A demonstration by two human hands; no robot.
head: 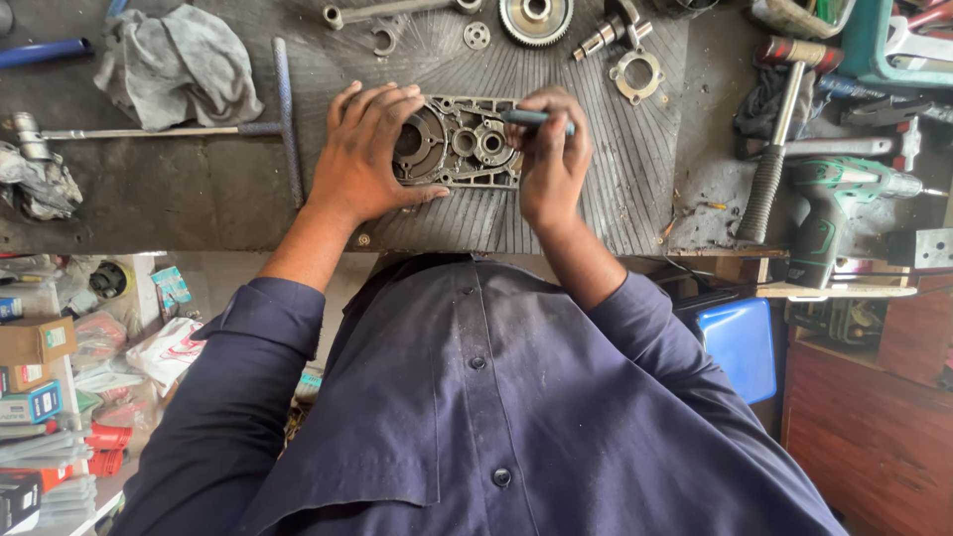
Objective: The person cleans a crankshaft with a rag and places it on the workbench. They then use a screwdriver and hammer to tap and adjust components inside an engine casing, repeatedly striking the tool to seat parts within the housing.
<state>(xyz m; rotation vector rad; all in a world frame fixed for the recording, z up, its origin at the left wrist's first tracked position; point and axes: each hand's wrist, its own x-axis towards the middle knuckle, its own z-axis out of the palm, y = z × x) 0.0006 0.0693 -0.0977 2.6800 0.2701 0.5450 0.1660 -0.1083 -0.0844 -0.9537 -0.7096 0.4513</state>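
Observation:
A grey metal gear housing plate (467, 144) with round bearing bores lies on a ribbed black mat (606, 189) on the workbench. My left hand (367, 154) rests flat on the plate's left end, fingers spread over it. My right hand (551, 159) is closed around a thin blue-handled tool (531, 117), held sideways over the plate's right end; the tool's tip is hidden behind my fingers.
A grey rag (179, 65) and a T-handle wrench (283, 119) lie to the left. A large gear (536, 18), a shaft (611, 35) and a ring flange (635, 74) sit behind the plate. A hammer (774, 149) and green cordless drill (834, 208) lie right.

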